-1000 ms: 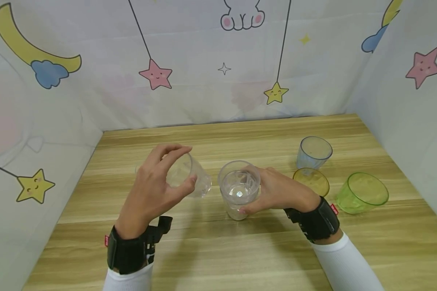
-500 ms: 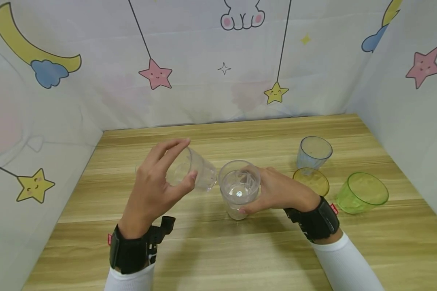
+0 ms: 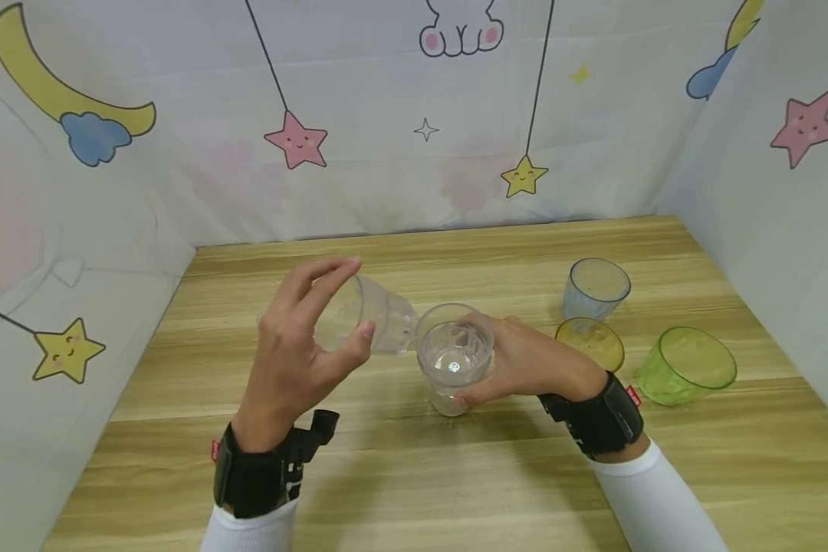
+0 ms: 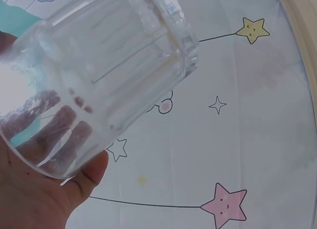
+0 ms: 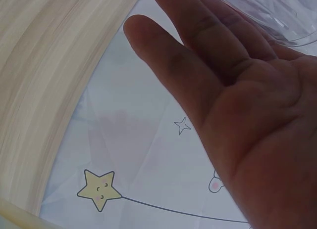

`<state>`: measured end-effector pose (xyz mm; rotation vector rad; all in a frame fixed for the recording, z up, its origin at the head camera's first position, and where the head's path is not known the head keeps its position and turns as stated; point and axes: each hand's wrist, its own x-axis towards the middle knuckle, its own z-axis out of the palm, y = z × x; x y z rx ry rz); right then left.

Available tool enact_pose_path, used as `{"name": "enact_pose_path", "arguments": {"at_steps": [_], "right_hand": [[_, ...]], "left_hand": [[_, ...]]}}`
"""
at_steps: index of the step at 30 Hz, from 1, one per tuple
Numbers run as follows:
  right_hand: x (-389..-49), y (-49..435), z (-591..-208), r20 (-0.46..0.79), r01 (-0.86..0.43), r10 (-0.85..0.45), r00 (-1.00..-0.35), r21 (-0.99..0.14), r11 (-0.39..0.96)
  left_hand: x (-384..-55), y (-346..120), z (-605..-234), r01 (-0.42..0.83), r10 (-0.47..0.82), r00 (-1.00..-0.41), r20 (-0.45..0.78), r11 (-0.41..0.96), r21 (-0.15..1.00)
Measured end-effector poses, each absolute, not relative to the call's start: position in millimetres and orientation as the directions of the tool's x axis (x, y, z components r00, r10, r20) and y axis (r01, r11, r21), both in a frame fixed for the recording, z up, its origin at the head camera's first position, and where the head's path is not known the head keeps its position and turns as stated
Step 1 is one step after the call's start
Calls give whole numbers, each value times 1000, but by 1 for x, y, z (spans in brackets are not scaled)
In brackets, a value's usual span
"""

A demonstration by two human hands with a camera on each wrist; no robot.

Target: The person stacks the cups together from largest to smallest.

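The left hand (image 3: pixel 305 337) is pinching a tilted clear cup (image 3: pixel 390 316) near its rim, its base pointing toward an upright clear cup (image 3: pixel 451 360). The right hand (image 3: pixel 527 356) is gripping that one midway between the desk's (image 3: pixel 414 487) left and right edges. A blue cup (image 3: pixel 590 295), yellow cup (image 3: pixel 591 346) and green cup (image 3: pixel 683 372) are standing nearer the right edge.

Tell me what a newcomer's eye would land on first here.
Probably the two hands at mid-table: the left hand grips a tilted clear cup, its base pointing toward a second clear cup that the right hand holds. Next, the blue cup, yellow cup and green cup on the right side of the table. Behind, a moon and stars decorate the pale backdrop.
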<state>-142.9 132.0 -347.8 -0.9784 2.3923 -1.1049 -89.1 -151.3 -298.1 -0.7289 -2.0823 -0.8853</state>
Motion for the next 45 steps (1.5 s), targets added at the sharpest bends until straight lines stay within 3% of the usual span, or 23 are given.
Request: {"name": "enact_pose_path", "arguments": {"at_steps": [7, 18, 33, 45], "right_hand": [[-143, 132, -348, -15, -440, -702, -712, -770, 462], [-143, 133, -348, -6, -453, -704, -710, -762, 463], [-144, 133, -348, -35, -417, -699, -714, -780, 466], [-144, 133, -348, -38, -417, -695, -718, -775, 474]], "left_hand": [[-88, -146, -296, 735, 180, -540, 822, 577, 356], [-90, -140, -295, 776, 229, -470, 852, 568, 275], [-87, -133, -295, 773, 182, -501, 846, 533, 343], [-87, -128, -294, 793, 167, -465, 869, 516, 324]]}}
